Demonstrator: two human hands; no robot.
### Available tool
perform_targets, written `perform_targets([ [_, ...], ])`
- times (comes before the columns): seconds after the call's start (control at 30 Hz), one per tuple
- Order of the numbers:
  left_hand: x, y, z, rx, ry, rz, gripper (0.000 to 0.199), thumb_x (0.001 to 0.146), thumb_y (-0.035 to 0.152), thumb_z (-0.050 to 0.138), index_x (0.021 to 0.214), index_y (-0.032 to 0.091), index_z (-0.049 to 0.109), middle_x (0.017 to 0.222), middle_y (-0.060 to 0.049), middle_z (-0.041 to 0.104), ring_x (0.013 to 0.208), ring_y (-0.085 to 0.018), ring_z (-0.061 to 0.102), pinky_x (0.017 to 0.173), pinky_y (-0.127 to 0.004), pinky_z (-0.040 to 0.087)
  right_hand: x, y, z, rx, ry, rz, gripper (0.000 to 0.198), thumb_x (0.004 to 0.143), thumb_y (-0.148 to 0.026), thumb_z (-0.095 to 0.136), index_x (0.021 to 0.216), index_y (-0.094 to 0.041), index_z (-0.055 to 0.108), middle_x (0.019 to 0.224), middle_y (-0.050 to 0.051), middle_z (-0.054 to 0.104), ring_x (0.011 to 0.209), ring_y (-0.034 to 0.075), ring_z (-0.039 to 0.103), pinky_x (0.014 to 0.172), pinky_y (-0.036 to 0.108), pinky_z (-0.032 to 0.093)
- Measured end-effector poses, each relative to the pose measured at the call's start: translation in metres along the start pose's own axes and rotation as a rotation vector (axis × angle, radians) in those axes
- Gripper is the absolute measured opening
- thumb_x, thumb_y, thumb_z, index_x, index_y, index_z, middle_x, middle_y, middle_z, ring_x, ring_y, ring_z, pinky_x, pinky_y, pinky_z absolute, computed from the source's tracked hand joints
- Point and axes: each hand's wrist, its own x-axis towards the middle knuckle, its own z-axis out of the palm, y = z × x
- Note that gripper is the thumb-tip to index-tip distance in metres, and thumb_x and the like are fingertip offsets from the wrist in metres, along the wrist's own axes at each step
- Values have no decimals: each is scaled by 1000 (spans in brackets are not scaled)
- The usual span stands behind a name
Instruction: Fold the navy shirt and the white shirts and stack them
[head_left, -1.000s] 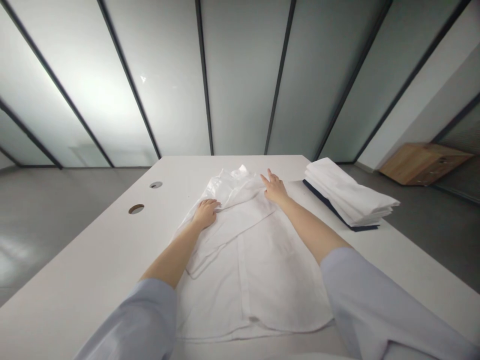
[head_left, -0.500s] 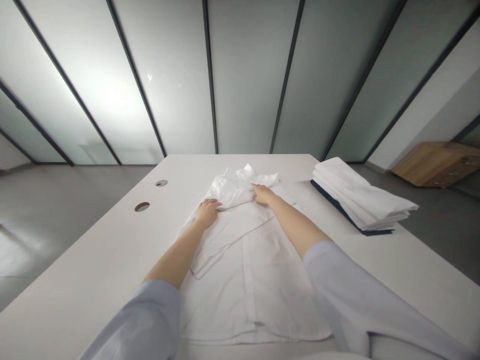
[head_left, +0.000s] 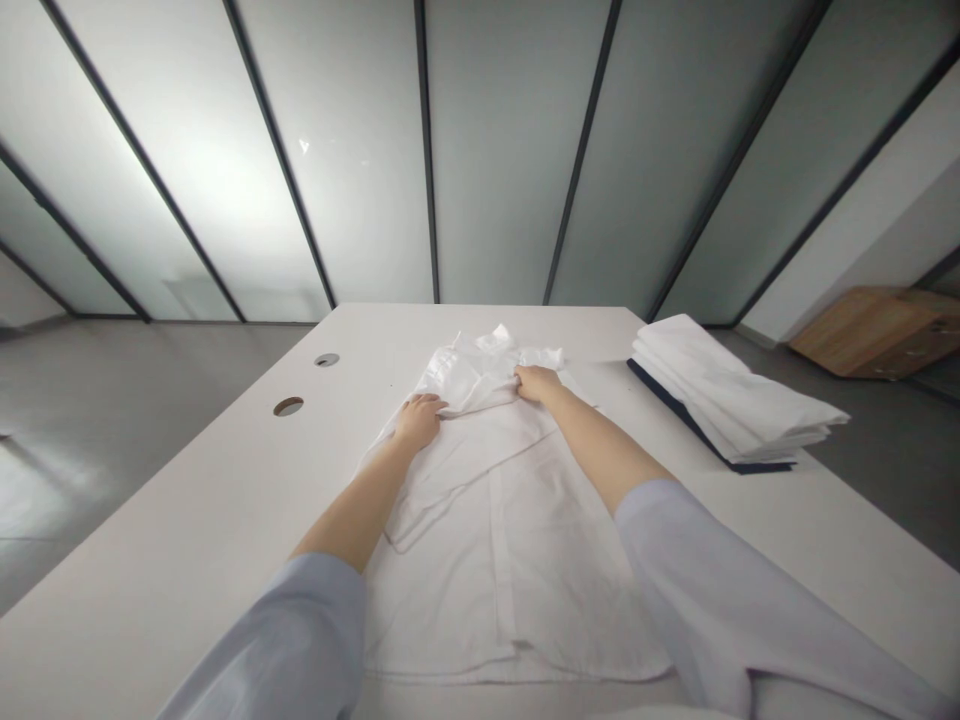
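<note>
A white shirt (head_left: pixel 450 590) lies spread on the table, its hem toward me and its button strip running up the middle. Crumpled clear plastic, which looks like a bag (head_left: pixel 461 368), covers the shirt's far end. My left hand (head_left: pixel 421 420) rests on the shirt's left side at the plastic's near edge, fingers stretched out and lying flat. At the right of that edge, my right hand (head_left: pixel 536 383) is closed, its fingertips pinching the plastic. The shirt's collar is not clearly visible under the plastic.
On the right of the white table (head_left: pixel 187 520) sits a stack of folded white cloths (head_left: pixel 727 390) over a dark blue flat piece (head_left: pixel 690 425). Two round holes (head_left: pixel 289 407) pierce the tabletop at left. Beyond stand frosted glass panels (head_left: pixel 495 150) and a wooden cabinet (head_left: pixel 874 330).
My right hand's fingers have curled in from a stretched forefinger to a pinch on the plastic. The left hand stays in place on the shirt. The view has shifted slightly.
</note>
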Motion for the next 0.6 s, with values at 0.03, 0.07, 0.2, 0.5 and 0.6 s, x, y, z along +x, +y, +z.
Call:
perform_targets([
  [0.03,0,0,0,-2,-3,-3,45,84,11,46,121,29,64,133,0,57,125,-21,47,105,-36,39,-3,1,-3,-18,39,13,34,85,-20,48,116,-19,62,113,14,66,100,27,61,77,34,43],
  [0.07,0,1,-1,-3,-5,-4,45,84,11,46,121,29,64,133,0,57,125,-21,47,105,-36,38,-7,3,-6,-43,94,22,32,86,-20,46,114,-18,63,111,14,66,99,27,60,77,34,43],
  [0.2,-1,2,-2,19,3,1,44,83,12,46,121,26,63,131,-2,58,122,-21,49,104,-35,39,-30,19,-21,-168,410,0,27,87,-20,46,101,-13,68,111,17,63,104,29,54,82,37,38],
  [0.5,3,-3,-15,185,-7,-111,33,85,12,46,110,24,64,116,-11,56,112,-26,51,83,-35,49,-137,36,-32,-224,239,-232,13,80,-23,55,83,-17,66,88,10,68,91,24,58,82,34,35],
  [0.6,7,-13,-21,194,-10,-152,34,86,10,41,107,23,64,112,-11,58,108,-25,55,80,-34,49,-173,22,-21,-140,47,-284,10,79,-21,55,83,-19,64,83,7,69,81,21,60,73,29,35],
])
